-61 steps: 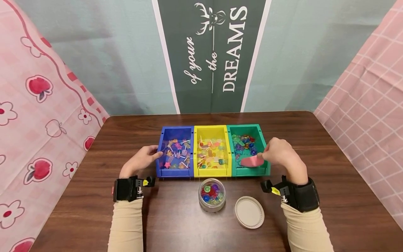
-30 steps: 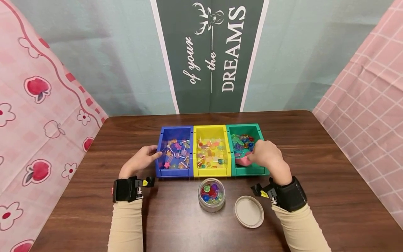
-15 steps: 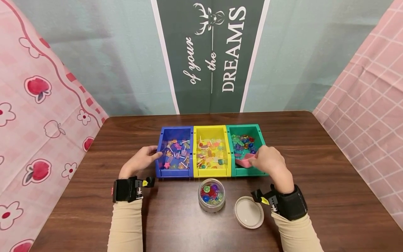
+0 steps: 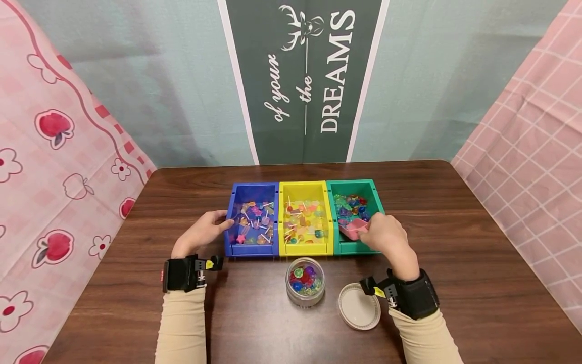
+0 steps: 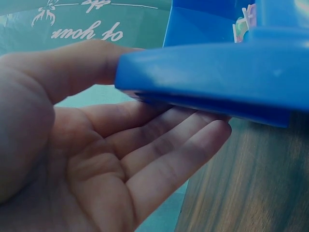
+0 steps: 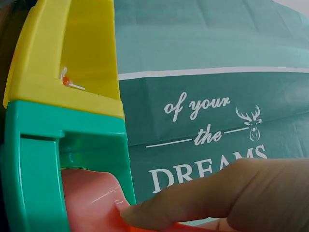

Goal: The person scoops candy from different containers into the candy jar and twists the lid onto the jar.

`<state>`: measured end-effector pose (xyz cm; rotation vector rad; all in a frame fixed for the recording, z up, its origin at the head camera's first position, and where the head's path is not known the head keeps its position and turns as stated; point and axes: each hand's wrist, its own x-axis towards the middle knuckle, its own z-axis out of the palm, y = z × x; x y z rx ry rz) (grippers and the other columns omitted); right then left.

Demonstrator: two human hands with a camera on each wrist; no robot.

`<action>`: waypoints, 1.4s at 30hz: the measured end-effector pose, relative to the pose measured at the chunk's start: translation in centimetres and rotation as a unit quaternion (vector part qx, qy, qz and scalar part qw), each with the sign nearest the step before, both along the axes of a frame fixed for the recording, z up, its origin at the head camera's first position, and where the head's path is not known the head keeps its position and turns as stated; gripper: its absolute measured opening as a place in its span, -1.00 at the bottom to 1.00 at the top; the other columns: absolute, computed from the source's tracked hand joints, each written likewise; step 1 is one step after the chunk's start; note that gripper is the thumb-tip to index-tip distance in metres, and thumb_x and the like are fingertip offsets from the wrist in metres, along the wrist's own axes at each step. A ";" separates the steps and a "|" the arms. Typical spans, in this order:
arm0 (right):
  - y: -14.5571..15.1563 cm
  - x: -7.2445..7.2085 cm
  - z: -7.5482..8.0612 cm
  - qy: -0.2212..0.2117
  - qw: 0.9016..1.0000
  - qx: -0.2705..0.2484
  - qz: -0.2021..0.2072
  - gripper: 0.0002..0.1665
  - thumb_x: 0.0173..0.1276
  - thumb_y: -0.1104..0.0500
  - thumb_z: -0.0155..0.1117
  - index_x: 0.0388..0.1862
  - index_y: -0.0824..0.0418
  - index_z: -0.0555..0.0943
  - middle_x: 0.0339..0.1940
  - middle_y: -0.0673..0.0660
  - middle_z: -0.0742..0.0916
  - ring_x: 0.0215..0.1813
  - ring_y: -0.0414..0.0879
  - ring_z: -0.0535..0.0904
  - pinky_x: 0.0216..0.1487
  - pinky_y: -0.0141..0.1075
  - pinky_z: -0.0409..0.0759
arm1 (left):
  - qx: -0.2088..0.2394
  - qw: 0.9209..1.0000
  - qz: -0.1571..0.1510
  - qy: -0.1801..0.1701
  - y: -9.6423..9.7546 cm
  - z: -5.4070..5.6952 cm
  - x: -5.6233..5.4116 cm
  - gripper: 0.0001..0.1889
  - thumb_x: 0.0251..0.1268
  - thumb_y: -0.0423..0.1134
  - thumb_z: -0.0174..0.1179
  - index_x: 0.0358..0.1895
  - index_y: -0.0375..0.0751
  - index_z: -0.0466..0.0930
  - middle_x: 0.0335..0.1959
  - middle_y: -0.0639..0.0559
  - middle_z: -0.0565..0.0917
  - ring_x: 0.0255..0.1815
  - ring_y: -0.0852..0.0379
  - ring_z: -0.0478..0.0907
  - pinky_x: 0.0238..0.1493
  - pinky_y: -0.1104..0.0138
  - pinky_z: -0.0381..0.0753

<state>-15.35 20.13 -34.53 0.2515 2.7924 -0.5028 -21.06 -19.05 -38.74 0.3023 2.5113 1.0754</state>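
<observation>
My left hand [image 4: 202, 232] grips the left side of the blue bin [image 4: 252, 249], thumb over the rim. In the left wrist view its fingers [image 5: 169, 164] reach under the bin's edge. My right hand [image 4: 388, 233] pinches a pink scoop [image 4: 353, 230] by its handle, inside the green bin [image 4: 362, 247]. Small clear coloured beads [image 4: 350, 202] lie behind the scoop in that bin. What the scoop holds is too small to tell. In the right wrist view the thumb [image 6: 159, 212] presses on the scoop's handle end.
Between the blue and green bins stands a yellow bin [image 4: 306, 248] with small lollipop-shaped charms. An uncovered clear jar [image 4: 305, 298] of coloured beads stands in front on the brown table [image 4: 254, 323]. Its white round lid [image 4: 359, 307] lies to the right, near my right wrist.
My right hand has moved left with the scoop, which sits further into the green bin near the beads and is turned differently. The left hand and the bins stay in place.
</observation>
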 end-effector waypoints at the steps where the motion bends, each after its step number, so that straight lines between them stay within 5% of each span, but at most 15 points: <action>1: 0.0 0.0 -0.1 -0.003 1.000 0.001 -0.001 -0.48 0.29 0.03 0.23 -0.79 0.15 0.28 -0.76 0.00 0.27 -0.59 -0.09 0.30 -0.56 -0.35 0.23 | 0.000 1.000 -0.002 0.002 0.0 0.0 0.0 -0.51 0.53 -0.22 -0.10 0.34 -0.53 0.26 0.16 -0.42 0.56 0.14 -0.17 0.54 0.30 -0.12 0.43; 23: 0.3 -1.4 -2.8 0.002 0.999 0.019 -0.044 -0.60 0.34 0.02 0.16 -0.61 0.26 0.48 -0.63 0.13 0.44 -0.50 0.01 0.44 -0.56 -0.28 0.34 | -0.002 1.000 -0.004 0.008 -0.1 0.0 -0.1 -0.52 0.52 -0.23 -0.10 0.33 -0.52 0.29 0.12 -0.40 0.59 0.07 -0.11 0.57 0.27 -0.09 0.47; 34: 0.5 -1.4 -3.0 -0.017 0.999 0.014 -0.035 -0.54 0.33 -0.07 0.23 -0.53 0.29 0.51 -0.72 0.09 0.49 -0.60 -0.05 0.45 -0.58 -0.33 0.36 | -0.003 1.000 0.001 0.000 -0.1 -0.1 0.0 -0.51 0.53 -0.22 -0.11 0.34 -0.51 0.27 0.16 -0.41 0.56 0.14 -0.17 0.54 0.31 -0.12 0.42; 42: 0.9 -1.5 -2.9 -0.020 1.000 0.005 -0.012 -0.53 0.35 -0.02 0.19 -0.67 0.24 0.50 -0.82 0.05 0.52 -0.65 -0.09 0.47 -0.59 -0.34 0.33 | -0.002 1.000 0.002 0.000 0.0 0.1 0.1 -0.51 0.53 -0.21 -0.10 0.35 -0.52 0.26 0.16 -0.42 0.56 0.14 -0.17 0.53 0.32 -0.13 0.40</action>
